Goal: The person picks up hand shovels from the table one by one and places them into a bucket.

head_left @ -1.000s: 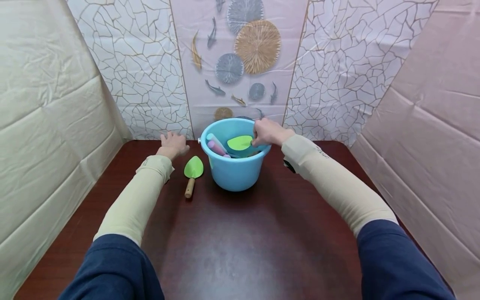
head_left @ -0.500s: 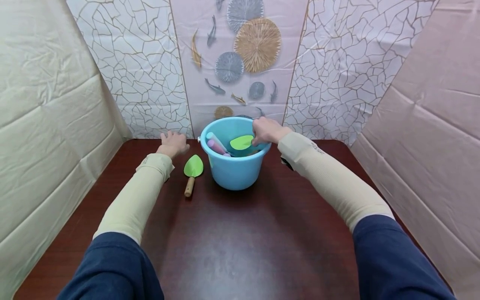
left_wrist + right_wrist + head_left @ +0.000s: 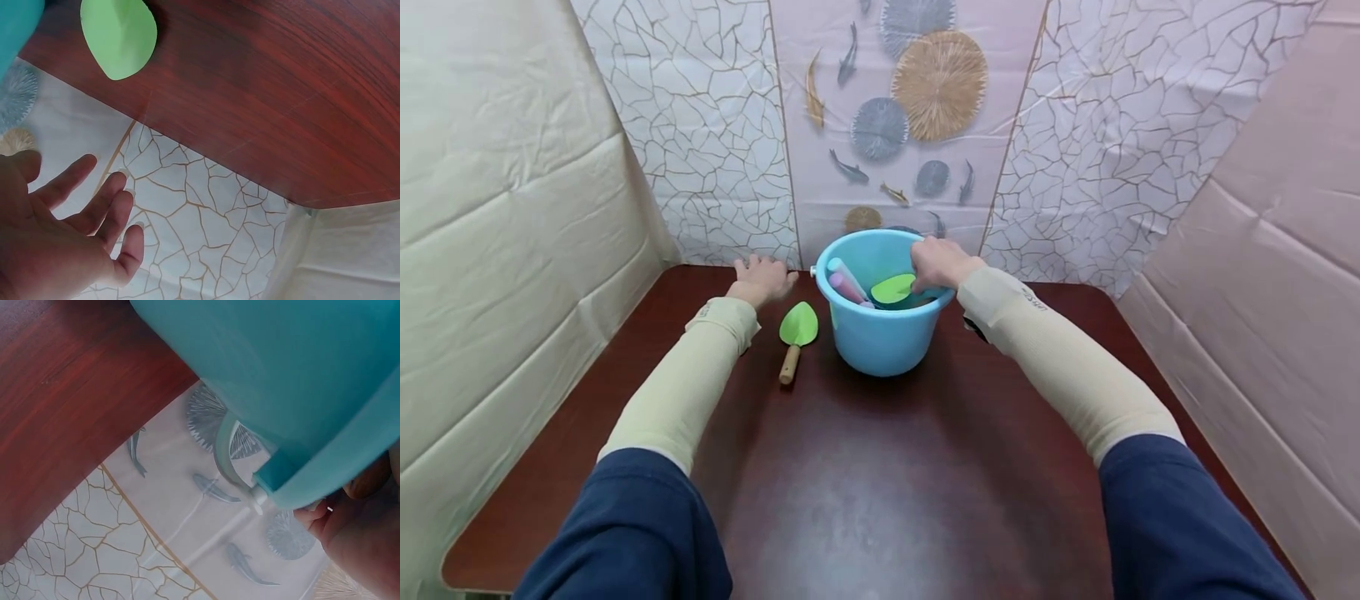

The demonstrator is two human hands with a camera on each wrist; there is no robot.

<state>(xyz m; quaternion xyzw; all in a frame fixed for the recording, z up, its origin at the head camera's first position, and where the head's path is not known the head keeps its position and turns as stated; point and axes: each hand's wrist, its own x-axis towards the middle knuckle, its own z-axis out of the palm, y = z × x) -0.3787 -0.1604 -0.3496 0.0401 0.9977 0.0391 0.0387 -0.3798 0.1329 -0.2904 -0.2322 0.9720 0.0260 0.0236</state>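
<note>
A light-blue bucket stands upright near the table's far edge. My right hand is over its right rim and holds a garden trowel. That trowel's green blade points left inside the bucket, and part of its wooden handle shows in the right wrist view. A pink handle and a pale blue handle lean inside at the left. Left of the bucket lies a second green trowel with a wooden handle. Beyond it, my left hand has relaxed, spread fingers and holds nothing.
The dark red-brown table extends toward me. A patterned cloth hangs behind its far edge, with pale cloth walls at both sides. The bucket's white carrying handle hangs outside the bucket.
The head view has shifted slightly. My right hand has moved a little left relative to the bucket, and the held trowel's blade sits slightly lower inside. My left hand looks nearly still.
</note>
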